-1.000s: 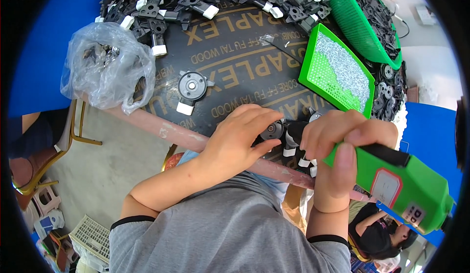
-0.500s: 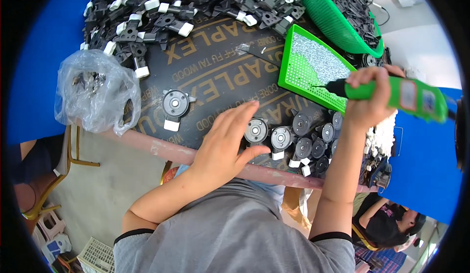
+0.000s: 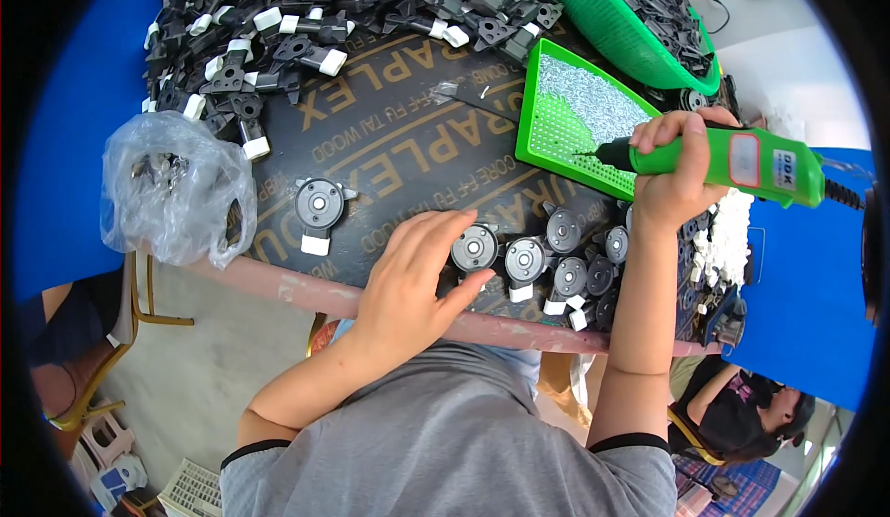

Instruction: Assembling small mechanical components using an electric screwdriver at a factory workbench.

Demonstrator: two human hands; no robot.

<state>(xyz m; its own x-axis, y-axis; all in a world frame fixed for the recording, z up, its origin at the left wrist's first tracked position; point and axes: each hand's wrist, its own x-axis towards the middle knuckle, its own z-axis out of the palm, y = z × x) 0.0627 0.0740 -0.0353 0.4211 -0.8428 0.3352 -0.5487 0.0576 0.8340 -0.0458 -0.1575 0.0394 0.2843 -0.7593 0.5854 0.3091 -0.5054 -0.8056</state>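
Note:
My right hand (image 3: pixel 684 160) is wrapped round a green electric screwdriver (image 3: pixel 756 160). Its dark tip points down at a shallow green perforated tray (image 3: pixel 561 127), over the bare part of its floor. Small silvery screws (image 3: pixel 593 95) cover the tray's far side. My left hand (image 3: pixel 408 276) is open, fingers and thumb spread to either side of a round black part (image 3: pixel 475 248) with a metal centre; contact is unclear. To its right sit several similar round parts (image 3: pixel 526 260), some with white tabs. Another round part (image 3: pixel 320 204) lies alone to the left.
Black parts with white ends form a heap (image 3: pixel 306 16) across the back. At the left edge rests a clear plastic bag (image 3: pixel 176 188) of small metal pieces. A green basket (image 3: pixel 630 30) of black parts stands back right, white pieces (image 3: pixel 723 243) nearer. Another person (image 3: pixel 742 410) sits at lower right.
My right hand and the screwdriver have shifted slightly left in the view, with the tip still over the tray. My left hand remains spread beside the same round part. The whole view has shifted a little.

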